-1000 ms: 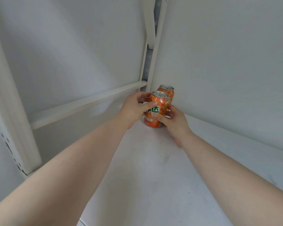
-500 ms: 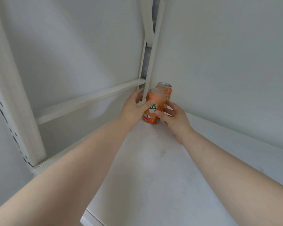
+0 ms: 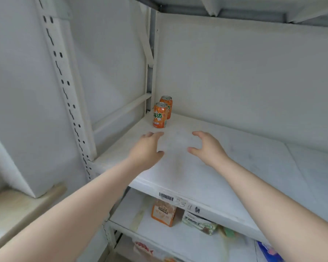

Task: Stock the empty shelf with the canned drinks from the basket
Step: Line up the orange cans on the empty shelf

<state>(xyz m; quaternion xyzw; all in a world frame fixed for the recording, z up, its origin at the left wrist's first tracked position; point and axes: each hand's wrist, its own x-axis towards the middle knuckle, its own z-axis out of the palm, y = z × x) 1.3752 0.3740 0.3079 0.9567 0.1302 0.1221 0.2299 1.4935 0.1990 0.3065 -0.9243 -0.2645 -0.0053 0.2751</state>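
Note:
Two orange drink cans stand upright in the far left corner of the white shelf (image 3: 244, 167). The front can (image 3: 160, 118) has green lettering; the rear can (image 3: 167, 104) is partly hidden behind it. My left hand (image 3: 147, 150) hovers over the shelf a little in front of the cans, fingers apart, holding nothing. My right hand (image 3: 206, 146) is beside it to the right, also open and apart from the cans. The basket is out of view.
A perforated white upright (image 3: 68, 103) stands at the left. A barcode label (image 3: 166, 196) is on the shelf's front edge. The shelf below holds an orange packet (image 3: 163, 213), a green-white packet (image 3: 199, 223) and other packaged goods.
Both hands have let go of the front can and pulled back toward me. The view has drawn back, showing the shelf edge and the lower shelves.

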